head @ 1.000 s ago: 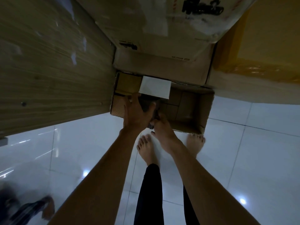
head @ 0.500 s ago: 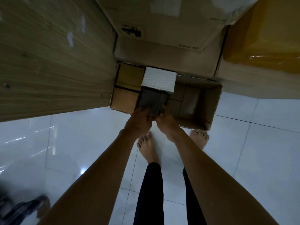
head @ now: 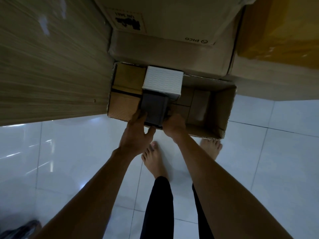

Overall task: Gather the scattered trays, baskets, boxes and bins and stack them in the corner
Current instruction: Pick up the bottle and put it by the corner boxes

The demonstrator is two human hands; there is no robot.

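The person wears close-fitting black legwear. The left trouser leg [head: 158,207] shows as a long dark column ending in a plain rounded hem at the ankle. The right trouser leg [head: 202,225] shows only as a thin black strip (an arm covers most of it). The left foot [head: 153,159] is bare with its toes in plain sight, and the right foot [head: 211,147] is bare too, its toes partly hidden. The left forearm [head: 96,183] and right forearm [head: 215,183] are unsleeved as far as the view reaches. The left hand [head: 136,130] and right hand [head: 174,125] are uncovered.
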